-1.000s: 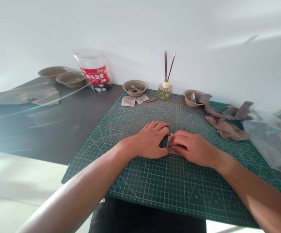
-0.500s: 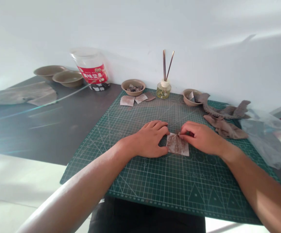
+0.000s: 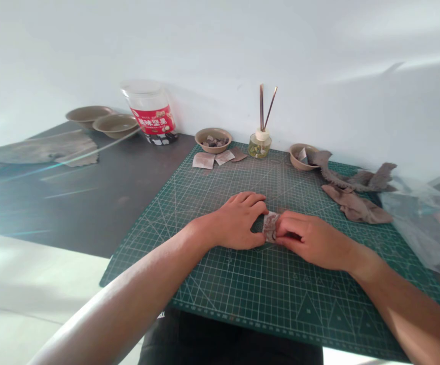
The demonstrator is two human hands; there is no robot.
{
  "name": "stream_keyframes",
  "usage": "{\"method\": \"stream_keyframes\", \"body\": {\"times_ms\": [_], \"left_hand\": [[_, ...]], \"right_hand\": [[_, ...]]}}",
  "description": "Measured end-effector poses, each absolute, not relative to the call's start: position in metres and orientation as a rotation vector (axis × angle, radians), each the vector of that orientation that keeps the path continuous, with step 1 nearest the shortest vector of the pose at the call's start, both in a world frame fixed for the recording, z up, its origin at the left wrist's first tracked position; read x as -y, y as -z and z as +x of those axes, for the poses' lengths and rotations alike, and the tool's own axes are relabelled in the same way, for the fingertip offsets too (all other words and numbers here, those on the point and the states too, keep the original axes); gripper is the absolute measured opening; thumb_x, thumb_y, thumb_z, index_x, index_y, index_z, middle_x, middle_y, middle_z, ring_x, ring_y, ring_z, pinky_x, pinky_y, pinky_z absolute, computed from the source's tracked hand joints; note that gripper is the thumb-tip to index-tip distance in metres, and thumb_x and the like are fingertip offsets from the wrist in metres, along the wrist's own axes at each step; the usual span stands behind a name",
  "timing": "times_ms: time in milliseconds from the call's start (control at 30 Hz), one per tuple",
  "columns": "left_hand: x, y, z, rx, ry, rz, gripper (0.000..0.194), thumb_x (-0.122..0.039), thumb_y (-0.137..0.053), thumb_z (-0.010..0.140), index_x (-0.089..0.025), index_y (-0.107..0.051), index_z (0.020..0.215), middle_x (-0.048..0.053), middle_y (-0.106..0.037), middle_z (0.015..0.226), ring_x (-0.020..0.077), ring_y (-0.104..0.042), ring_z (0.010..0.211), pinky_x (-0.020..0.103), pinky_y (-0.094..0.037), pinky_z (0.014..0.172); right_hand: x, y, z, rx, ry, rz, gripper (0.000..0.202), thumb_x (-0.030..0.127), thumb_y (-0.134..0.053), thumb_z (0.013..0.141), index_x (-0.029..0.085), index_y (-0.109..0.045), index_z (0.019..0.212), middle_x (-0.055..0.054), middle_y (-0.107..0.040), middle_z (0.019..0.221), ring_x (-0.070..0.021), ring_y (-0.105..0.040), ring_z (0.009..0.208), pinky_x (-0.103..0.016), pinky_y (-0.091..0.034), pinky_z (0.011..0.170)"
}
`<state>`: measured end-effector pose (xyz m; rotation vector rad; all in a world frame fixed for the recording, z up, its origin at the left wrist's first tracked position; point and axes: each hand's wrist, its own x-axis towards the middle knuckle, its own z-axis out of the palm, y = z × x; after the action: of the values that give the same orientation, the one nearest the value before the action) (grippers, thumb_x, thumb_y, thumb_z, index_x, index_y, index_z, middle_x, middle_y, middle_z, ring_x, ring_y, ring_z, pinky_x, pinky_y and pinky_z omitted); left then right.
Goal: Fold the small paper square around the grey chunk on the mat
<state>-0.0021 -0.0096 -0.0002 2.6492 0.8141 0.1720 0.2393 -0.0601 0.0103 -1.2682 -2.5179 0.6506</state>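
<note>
A small square sheet (image 3: 270, 226), whitish with brown smears, lies flat on the green cutting mat (image 3: 212, 274). My left hand (image 3: 241, 220) rests at the sheet's left edge, fingers spread, with thumb and fingertips touching its left corners. Over the sheet's right part, my right hand (image 3: 303, 235) is closed in a pinch with its fingertips down on the surface. Whatever lies between those fingertips is hidden. The right hand also covers the sheet's right side.
Behind stand a bowl of dark bits (image 3: 213, 141), loose sheet pieces (image 3: 204, 160), a reed diffuser (image 3: 259, 144) and another bowl (image 3: 299, 158). At right lie grey-brown cloths (image 3: 360, 208) and a clear plastic bag (image 3: 425, 223). Further left are a plastic tub (image 3: 153, 119), bowls (image 3: 115, 125) and cloth (image 3: 48, 149).
My right hand has slid down and slightly left over the sheet, covering more of it. My left hand stays at the left edge. The whole view has shifted slightly.
</note>
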Motion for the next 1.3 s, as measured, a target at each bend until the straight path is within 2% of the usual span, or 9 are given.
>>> {"method": "stream_keyframes", "body": {"times_ms": [167, 333, 433, 533, 667, 833, 1000, 1167, 1300], "left_hand": [[0.01, 0.001, -0.002, -0.833, -0.173, 2.675, 0.047, -0.046, -0.061, 0.087, -0.024, -0.051, 0.127, 0.009, -0.033, 0.156, 0.0308, -0.025, 0.146, 0.05, -0.023, 0.119], [0.01, 0.001, -0.002, -0.815, -0.165, 2.66, 0.046, -0.046, -0.06, 0.087, -0.024, -0.052, 0.127, 0.008, -0.034, 0.156, 0.0317, -0.024, 0.147, 0.051, -0.024, 0.118], [0.009, 0.002, -0.002, -0.816, -0.183, 2.662, 0.048, -0.046, -0.06, 0.087, -0.024, -0.052, 0.129, 0.008, -0.035, 0.156, 0.0311, -0.023, 0.147, 0.051, -0.024, 0.119], [0.009, 0.002, -0.001, -0.824, -0.195, 2.673, 0.049, -0.046, -0.061, 0.087, -0.024, -0.051, 0.129, 0.009, -0.035, 0.155, 0.0309, -0.024, 0.147, 0.051, -0.023, 0.119], [0.009, 0.001, -0.001, -0.814, -0.156, 2.66, 0.048, -0.048, -0.06, 0.087, -0.024, -0.052, 0.128, 0.008, -0.034, 0.156, 0.0318, -0.024, 0.147, 0.051, -0.023, 0.119], [0.009, 0.002, -0.001, -0.83, -0.176, 2.683, 0.049, -0.046, -0.058, 0.088, -0.024, -0.05, 0.132, 0.008, -0.035, 0.155, 0.031, -0.025, 0.146, 0.05, -0.024, 0.119], [0.009, 0.002, -0.001, -0.811, -0.178, 2.667, 0.049, -0.048, -0.06, 0.087, -0.024, -0.052, 0.128, 0.008, -0.034, 0.156, 0.0302, -0.025, 0.146, 0.049, -0.025, 0.119], [0.009, 0.002, -0.001, -0.832, -0.182, 2.678, 0.05, -0.045, -0.059, 0.087, -0.024, -0.051, 0.132, 0.009, -0.036, 0.154, 0.0299, -0.026, 0.146, 0.05, -0.025, 0.118], [0.009, 0.002, -0.002, -0.807, -0.173, 2.667, 0.049, -0.047, -0.06, 0.087, -0.024, -0.051, 0.129, 0.008, -0.034, 0.156, 0.0301, -0.025, 0.146, 0.049, -0.024, 0.119]], "right_hand": [[0.053, -0.007, 0.244, 2.384, -0.476, -1.439, 0.01, 0.025, -0.058, 0.096, 0.022, -0.062, 0.086, -0.002, -0.064, 0.09, -0.0174, -0.062, 0.081, -0.031, -0.044, 0.072], [0.057, -0.008, 0.242, 2.494, -0.631, -1.307, 0.011, 0.024, -0.059, 0.095, 0.022, -0.061, 0.085, -0.001, -0.064, 0.091, -0.0163, -0.061, 0.081, -0.029, -0.044, 0.071], [0.054, -0.008, 0.241, 2.443, -0.543, -1.356, 0.008, 0.024, -0.058, 0.095, 0.022, -0.062, 0.088, -0.002, -0.065, 0.094, -0.0172, -0.062, 0.084, -0.03, -0.044, 0.073], [0.051, -0.01, 0.246, 2.375, -0.478, -1.471, 0.01, 0.026, -0.06, 0.094, 0.022, -0.062, 0.085, -0.002, -0.065, 0.088, -0.018, -0.061, 0.081, -0.03, -0.043, 0.071], [0.056, -0.011, 0.243, 2.489, -0.672, -1.317, 0.01, 0.027, -0.06, 0.094, 0.022, -0.061, 0.086, -0.001, -0.065, 0.091, -0.0162, -0.061, 0.08, -0.029, -0.045, 0.071], [0.054, -0.009, 0.246, 2.429, -0.474, -1.393, 0.011, 0.027, -0.057, 0.096, 0.022, -0.062, 0.087, -0.002, -0.066, 0.088, -0.0177, -0.062, 0.079, -0.031, -0.046, 0.073], [0.057, -0.011, 0.247, 2.572, -0.587, -1.263, 0.01, 0.026, -0.059, 0.095, 0.023, -0.062, 0.087, -0.002, -0.066, 0.091, -0.0166, -0.063, 0.081, -0.029, -0.047, 0.074], [0.056, -0.01, 0.247, 2.531, -0.406, -1.327, 0.012, 0.025, -0.056, 0.097, 0.022, -0.064, 0.088, -0.003, -0.068, 0.095, -0.0185, -0.065, 0.086, -0.031, -0.047, 0.08], [0.059, -0.01, 0.247, 2.621, -0.446, -1.241, 0.012, 0.023, -0.055, 0.097, 0.023, -0.064, 0.089, -0.002, -0.068, 0.096, -0.0176, -0.065, 0.084, -0.03, -0.047, 0.077]]}}
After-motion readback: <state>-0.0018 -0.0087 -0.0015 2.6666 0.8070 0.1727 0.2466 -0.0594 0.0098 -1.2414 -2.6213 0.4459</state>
